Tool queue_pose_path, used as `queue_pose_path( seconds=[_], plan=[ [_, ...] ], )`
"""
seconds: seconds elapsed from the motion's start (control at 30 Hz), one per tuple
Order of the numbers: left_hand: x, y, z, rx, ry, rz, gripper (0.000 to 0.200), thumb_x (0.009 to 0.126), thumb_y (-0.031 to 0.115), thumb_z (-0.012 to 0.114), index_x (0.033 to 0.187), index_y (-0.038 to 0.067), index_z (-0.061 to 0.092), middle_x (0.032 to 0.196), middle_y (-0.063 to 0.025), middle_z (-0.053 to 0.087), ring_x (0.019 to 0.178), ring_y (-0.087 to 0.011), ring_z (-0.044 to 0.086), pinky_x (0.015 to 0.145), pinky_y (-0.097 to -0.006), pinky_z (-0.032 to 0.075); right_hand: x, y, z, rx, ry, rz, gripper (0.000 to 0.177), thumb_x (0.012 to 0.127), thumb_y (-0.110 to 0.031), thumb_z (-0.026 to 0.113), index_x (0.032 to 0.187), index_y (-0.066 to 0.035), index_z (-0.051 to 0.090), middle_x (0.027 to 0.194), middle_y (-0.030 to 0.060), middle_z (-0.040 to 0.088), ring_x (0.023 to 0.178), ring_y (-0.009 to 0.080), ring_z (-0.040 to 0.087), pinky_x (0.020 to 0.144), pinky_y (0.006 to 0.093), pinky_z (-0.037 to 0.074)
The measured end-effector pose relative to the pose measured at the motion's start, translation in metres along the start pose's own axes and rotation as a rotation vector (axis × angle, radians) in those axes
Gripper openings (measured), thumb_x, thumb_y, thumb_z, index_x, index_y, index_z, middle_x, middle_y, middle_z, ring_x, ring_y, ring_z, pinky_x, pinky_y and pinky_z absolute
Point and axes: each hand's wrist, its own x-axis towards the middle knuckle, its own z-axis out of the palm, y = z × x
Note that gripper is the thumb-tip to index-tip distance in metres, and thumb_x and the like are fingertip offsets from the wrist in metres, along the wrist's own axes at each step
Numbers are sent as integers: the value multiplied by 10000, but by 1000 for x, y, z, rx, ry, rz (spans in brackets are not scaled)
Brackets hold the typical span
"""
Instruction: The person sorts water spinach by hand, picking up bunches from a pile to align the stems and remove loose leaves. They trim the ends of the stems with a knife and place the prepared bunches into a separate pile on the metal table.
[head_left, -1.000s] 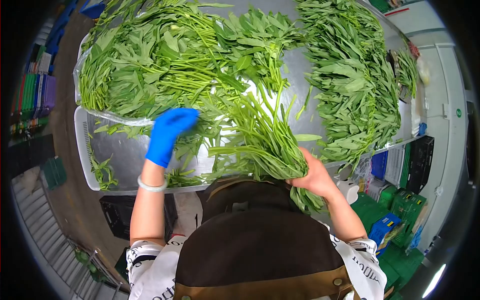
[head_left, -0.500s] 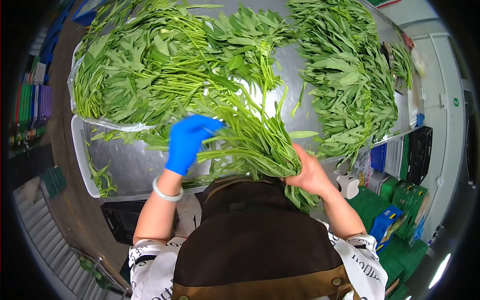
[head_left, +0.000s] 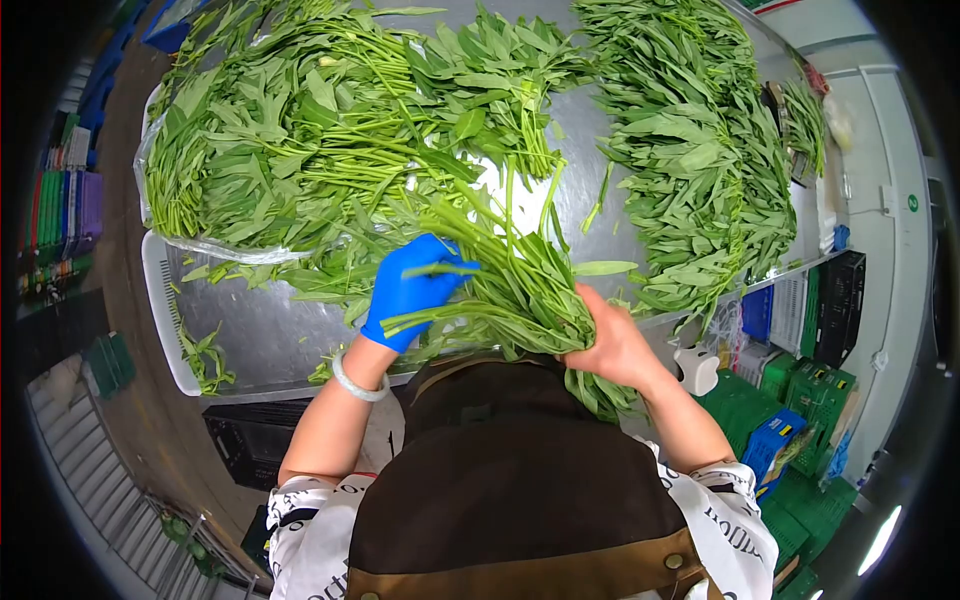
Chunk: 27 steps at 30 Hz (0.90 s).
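Entry: one bunch [head_left: 520, 290] of long-stemmed greens at the bench's [head_left: 250, 335] near edge. Our right hand [head_left: 612, 345] is clamped round its stems, our gloved left hand [head_left: 410, 285] curled on a few stalks. We judge it well filled, untied. Left to gather: loose heap [head_left: 300, 130], far left corner, on clear plastic [head_left: 150, 180] — perhaps a bag. Laid pile [head_left: 700, 150] along the right edge; crates [head_left: 820, 395] below, contents unreadable.
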Motion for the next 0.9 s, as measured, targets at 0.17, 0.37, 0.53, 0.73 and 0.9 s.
queue_pose_path(
  seconds=[0.17,0.37,0.53,0.73,0.9],
  plan=[
    [17,-25,-53,-596,493,-388,104,891,130,659,937,44,697,836,9,656,700,-78,555,645,-218,434,-3,7,-5,75,-14,2,845,635,-82,781,1369,49,384,1079,243,659,1032,349,644,914,366,481],
    [11,-3,-49,-281,135,-282,168,871,117,676,1009,24,700,863,-20,674,726,-85,573,666,-237,462,0,10,-1,76,-26,-6,843,633,-83,785,1365,48,389,1113,226,654,1064,330,636,927,358,473],
    [13,-18,-16,-243,130,-168,185,874,124,676,1033,34,703,905,-46,692,777,-92,599,698,-248,485,0,1,-1,40,-57,-71,848,626,-73,789,1367,39,393,1123,221,646,1055,293,639,932,346,466],
    [15,-11,-36,-461,308,-378,170,903,151,643,1008,34,707,905,-22,688,774,-88,592,697,-230,471,6,-9,-6,364,-80,-48,836,638,-33,792,1382,0,412,1201,106,615,1091,165,563,976,302,418],
    [5,-63,-75,-329,485,-344,183,884,146,656,1040,65,706,984,-72,684,855,-119,607,738,-269,491,3,14,-16,653,-162,74,783,634,23,782,1349,-8,466,1235,59,598,1118,151,548,1004,307,399]
  ],
)
